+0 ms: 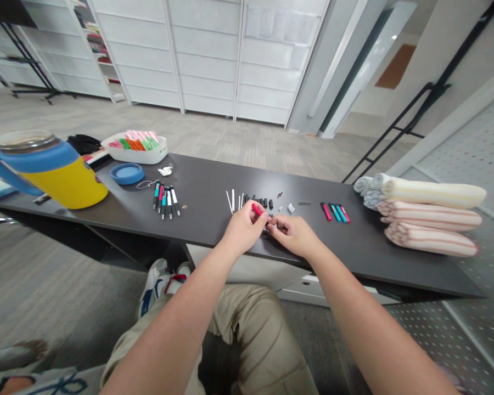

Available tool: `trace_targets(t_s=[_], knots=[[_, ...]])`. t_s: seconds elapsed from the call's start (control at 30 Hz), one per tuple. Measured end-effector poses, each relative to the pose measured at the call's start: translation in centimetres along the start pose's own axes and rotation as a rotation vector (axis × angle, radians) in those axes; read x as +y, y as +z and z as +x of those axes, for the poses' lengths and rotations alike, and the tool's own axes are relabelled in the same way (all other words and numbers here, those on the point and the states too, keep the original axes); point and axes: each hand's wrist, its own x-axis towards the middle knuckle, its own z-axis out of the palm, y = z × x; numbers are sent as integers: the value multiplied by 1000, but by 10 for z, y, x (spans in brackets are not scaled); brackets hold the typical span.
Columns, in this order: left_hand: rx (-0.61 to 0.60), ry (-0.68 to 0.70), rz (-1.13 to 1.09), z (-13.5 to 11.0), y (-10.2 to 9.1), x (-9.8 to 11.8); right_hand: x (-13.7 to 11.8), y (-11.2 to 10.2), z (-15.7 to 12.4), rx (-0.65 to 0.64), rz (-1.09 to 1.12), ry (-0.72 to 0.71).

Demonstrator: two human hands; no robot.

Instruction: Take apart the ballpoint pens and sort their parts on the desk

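Observation:
My left hand [245, 226] is closed around a red pen barrel [257, 209], its end sticking out above my fingers. My right hand [293, 231] pinches a small dark part right against the barrel's end; the part is too small to name. Both hands meet over the near edge of the black table [206, 225]. Just beyond them lie white refills [233, 199], several short black pen parts [263, 202] and small springs [290, 208]. Several assembled pens [165, 199] lie to the left, and coloured barrels [335, 212] to the right.
A yellow and blue jug [49, 170] stands at the table's left end beside a blue lid [127, 173] and a white tray [138, 148] of coloured items. Rolled towels [428, 216] are stacked at the right. My knees and a shoe are under the table edge.

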Motion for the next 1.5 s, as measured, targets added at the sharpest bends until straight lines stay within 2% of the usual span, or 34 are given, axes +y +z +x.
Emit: trace_targets(t_s=[0.47,1.03,1.5], knots=[[-10,-76,-263,6,0,-3,0,-2,-1,15,55,23],[21,-121,-389,8,0,-2,0,-3,1,60,92,30],[19,-123,-352,7,-1,0,-2,-3,0,60,66,51]])
